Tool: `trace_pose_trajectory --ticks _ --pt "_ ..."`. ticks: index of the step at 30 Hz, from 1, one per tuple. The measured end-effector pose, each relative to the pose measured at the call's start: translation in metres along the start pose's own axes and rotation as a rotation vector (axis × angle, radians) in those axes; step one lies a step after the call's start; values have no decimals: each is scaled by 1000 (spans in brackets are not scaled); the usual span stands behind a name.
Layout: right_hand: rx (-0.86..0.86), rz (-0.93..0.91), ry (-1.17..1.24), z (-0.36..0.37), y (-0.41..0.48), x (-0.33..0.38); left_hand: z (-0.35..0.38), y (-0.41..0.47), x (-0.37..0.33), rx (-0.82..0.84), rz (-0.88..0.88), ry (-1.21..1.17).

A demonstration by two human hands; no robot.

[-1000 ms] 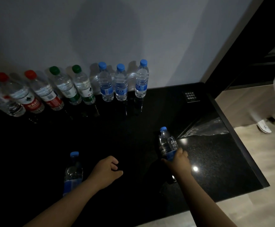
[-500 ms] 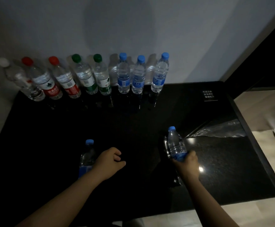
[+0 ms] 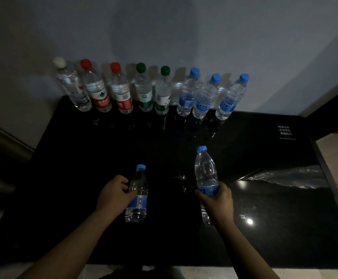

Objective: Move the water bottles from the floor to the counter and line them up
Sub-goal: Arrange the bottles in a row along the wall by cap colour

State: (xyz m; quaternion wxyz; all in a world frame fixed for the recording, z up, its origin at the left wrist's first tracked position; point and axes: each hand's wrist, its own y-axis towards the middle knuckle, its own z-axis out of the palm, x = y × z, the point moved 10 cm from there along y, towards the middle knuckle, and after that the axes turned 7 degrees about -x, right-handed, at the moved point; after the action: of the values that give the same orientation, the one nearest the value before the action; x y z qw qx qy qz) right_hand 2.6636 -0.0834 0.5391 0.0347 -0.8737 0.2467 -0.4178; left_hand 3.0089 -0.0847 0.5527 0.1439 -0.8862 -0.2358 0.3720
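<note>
Head view: eight bottles already stood in a row along the back of the black bench (image 3: 83, 178), against the wall (image 3: 184, 37). From the left they were one white-capped bottle (image 3: 71, 89), two red-capped bottles (image 3: 97, 91), two green-capped bottles (image 3: 144, 91) and three blue-capped bottles (image 3: 204, 97).

Two more blue-capped bottles were at the near part of the bench, well apart from the row. The left hand (image 3: 113, 196) was wrapped around the left bottle (image 3: 138, 196) at its middle. The right hand (image 3: 218, 200) gripped the right bottle (image 3: 206, 174) around its label, and that bottle appeared lifted and tilted slightly.

By my judgement the task was nearly done: only these two bottles remained to be joined to the row, probably at its right end beside the other blue caps. The floor showed no bottles in the visible strips, though little of it was in view.
</note>
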Motion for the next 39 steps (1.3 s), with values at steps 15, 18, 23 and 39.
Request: trace_pose_trajectory --ticks 15,18,23,39 --pt "0 45 88 12 -39 30 42 10 28 197 -87 75" --pt "-17 38 62 6 -42 28 51 13 27 201 -108 27" --pt "-52 45 66 -3 -43 23 55 15 20 178 -125 -8" --pt "-157 23 143 -60 7 12 32 0 -99 97 132 -227"
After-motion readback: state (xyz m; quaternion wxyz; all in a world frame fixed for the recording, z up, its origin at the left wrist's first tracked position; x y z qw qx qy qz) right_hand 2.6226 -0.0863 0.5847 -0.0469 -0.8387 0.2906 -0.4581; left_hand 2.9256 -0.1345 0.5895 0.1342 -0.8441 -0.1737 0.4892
